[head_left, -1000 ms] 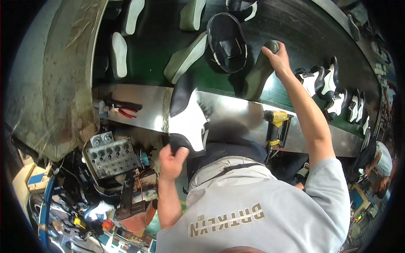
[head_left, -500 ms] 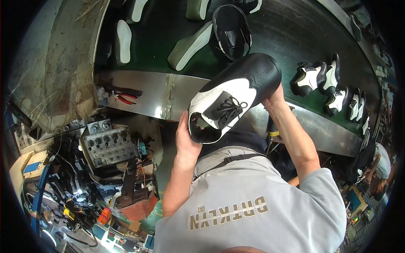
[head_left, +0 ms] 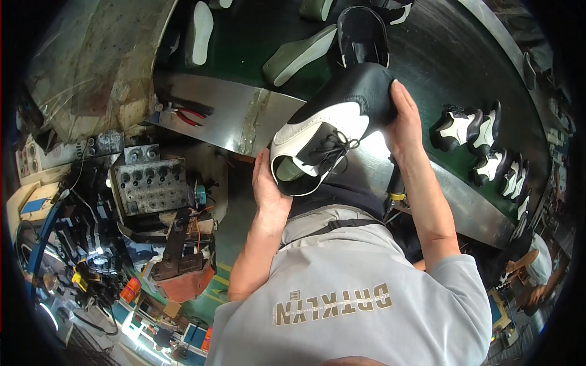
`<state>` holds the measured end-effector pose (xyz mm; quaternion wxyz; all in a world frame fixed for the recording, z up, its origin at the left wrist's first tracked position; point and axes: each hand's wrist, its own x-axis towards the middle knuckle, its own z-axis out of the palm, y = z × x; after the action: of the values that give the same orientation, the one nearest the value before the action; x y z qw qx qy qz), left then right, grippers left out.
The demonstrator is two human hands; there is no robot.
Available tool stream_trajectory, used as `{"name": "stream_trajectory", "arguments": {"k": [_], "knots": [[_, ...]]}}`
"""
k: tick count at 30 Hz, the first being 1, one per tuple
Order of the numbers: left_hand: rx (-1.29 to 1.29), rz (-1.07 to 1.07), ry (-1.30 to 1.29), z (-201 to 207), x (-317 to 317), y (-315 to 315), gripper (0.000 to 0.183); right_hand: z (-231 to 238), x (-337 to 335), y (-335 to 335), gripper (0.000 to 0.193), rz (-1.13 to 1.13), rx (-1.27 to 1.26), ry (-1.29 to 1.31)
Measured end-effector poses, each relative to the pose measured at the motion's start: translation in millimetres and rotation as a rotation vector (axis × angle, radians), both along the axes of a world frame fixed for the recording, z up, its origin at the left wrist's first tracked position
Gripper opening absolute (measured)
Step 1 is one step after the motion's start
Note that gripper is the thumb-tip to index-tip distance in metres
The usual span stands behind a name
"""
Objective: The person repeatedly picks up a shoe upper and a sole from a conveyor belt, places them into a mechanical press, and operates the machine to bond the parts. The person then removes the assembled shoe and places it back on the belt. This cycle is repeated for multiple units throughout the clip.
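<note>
Between my two hands is a black-and-white lace-up shoe (head_left: 329, 125), held above the metal table edge with its black toe away from me. Its ankle opening faces my body, and something pale green shows inside. My left hand (head_left: 271, 185) grips the heel end, fingers along its left side. At the toe end, my right hand (head_left: 405, 119) is closed against the right side, with fingertips showing at the black toe. The shoe hides part of each hand. Just beyond the toe lies a black shoe upper (head_left: 386, 46), its opening facing up.
A metal ledge (head_left: 210, 113) edges the dark green work surface (head_left: 427, 61). Wedge-shaped olive-and-white soles (head_left: 302, 55) lie on it; finished-looking shoes (head_left: 456, 128) stand to the right. Red-handled pliers (head_left: 190, 116) rest on the ledge. A knobbed machine (head_left: 152, 183) is at left, another person (head_left: 537, 259) far right.
The shoe has tipped, its toe turning further from view. My right hand has shifted up the toe's side, so more fingers show. The surroundings have shifted slightly in the view.
</note>
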<state>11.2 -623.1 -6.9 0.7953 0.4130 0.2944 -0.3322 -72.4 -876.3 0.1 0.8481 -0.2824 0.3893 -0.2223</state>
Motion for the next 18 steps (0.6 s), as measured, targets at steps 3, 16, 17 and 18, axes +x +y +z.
{"name": "stream_trajectory", "arguments": {"k": [3,16,17,18], "knots": [[0.036,-0.012,0.023,3,-4,4,0.025,-12,15,-3,0.031,-0.056,-0.103,0.076],[-0.261,-0.52,-0.007,30,23,66,0.034,6,73,53,0.025,0.487,-0.056,0.095],[-0.262,-0.514,0.005,36,30,75,0.033,7,82,64,0.025,0.529,-0.053,0.075],[-0.086,-0.45,-0.045,47,29,75,0.032,9,91,76,0.025,0.573,-0.049,0.055]]}}
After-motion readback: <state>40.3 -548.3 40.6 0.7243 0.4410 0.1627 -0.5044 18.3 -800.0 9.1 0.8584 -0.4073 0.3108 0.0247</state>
